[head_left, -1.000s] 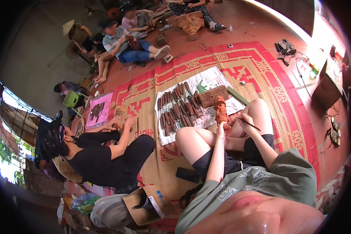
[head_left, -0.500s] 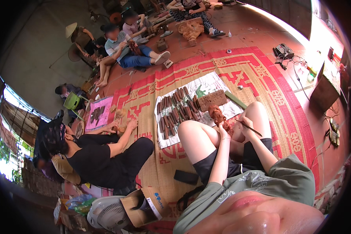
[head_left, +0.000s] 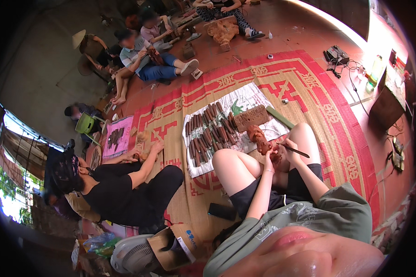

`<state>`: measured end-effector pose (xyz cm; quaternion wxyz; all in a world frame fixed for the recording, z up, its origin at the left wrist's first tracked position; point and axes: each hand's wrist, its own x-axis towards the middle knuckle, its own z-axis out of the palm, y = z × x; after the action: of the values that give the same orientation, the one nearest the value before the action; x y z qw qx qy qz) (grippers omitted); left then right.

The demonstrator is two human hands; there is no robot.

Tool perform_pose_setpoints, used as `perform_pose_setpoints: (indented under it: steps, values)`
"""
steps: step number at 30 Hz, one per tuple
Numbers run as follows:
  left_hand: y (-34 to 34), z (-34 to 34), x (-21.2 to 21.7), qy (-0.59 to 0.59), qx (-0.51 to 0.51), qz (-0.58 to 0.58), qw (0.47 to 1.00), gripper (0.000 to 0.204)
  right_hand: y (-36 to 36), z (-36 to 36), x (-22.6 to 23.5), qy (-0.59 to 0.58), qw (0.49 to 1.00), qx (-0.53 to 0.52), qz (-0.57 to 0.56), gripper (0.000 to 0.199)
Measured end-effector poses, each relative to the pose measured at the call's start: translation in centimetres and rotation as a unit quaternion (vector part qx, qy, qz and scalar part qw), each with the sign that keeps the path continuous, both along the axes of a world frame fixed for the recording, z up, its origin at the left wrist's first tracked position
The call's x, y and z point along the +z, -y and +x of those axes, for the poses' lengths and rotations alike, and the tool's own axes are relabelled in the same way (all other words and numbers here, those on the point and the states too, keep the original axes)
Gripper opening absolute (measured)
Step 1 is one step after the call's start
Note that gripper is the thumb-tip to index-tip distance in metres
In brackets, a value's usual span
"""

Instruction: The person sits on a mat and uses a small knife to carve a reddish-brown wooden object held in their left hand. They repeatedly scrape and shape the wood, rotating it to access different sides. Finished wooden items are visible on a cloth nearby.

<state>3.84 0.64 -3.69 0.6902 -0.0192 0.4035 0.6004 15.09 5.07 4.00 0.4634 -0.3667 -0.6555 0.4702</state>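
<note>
Between my bent knees is a reddish-brown wood carving (head_left: 258,137) with a knobbly, figure-like shape, tilted away from me. My left hand (head_left: 269,162) is closed around its lower, near end. From the right, my right hand (head_left: 289,148) grips a slim carving tool (head_left: 300,152) whose dark handle sticks out to the right. The tool's tip points at the carving's right side, but whether it touches the wood is too small to tell. Just beyond, a white cloth (head_left: 196,171) bears rows of wooden-handled carving tools (head_left: 212,129).
A brown block (head_left: 252,118) and a green bar (head_left: 279,117) lie at the cloth's right. On the patterned mat (head_left: 346,138) is a black phone (head_left: 222,211). A person in black (head_left: 118,184) works at my left, near a cardboard box (head_left: 186,244) and a fan (head_left: 134,255).
My left hand has shifted slightly nearer to me on the carving, which appears a little turned. The tool remains in my right hand beside it. The view has tilted slightly.
</note>
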Motion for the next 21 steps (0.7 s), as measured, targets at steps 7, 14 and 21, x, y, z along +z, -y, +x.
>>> perform_pose_setpoints:
  steps: [7,14,21]
  values:
    - [0.8,-2.3,0.2,-0.007,-0.050,-0.026,0.998,0.037,-1.0,-0.8,-0.3,-0.036,0.993,0.066,-0.096,0.010]
    - [-0.9,-4.4,2.9,-0.034,-0.045,-0.090,0.994,0.033,-5.2,-5.2,1.4,0.008,0.990,0.016,-0.138,0.013]
    - [-0.1,-2.1,0.9,-0.066,-0.100,-0.047,0.992,0.022,-3.6,-5.8,-1.7,-0.082,0.977,-0.001,-0.198,0.014]
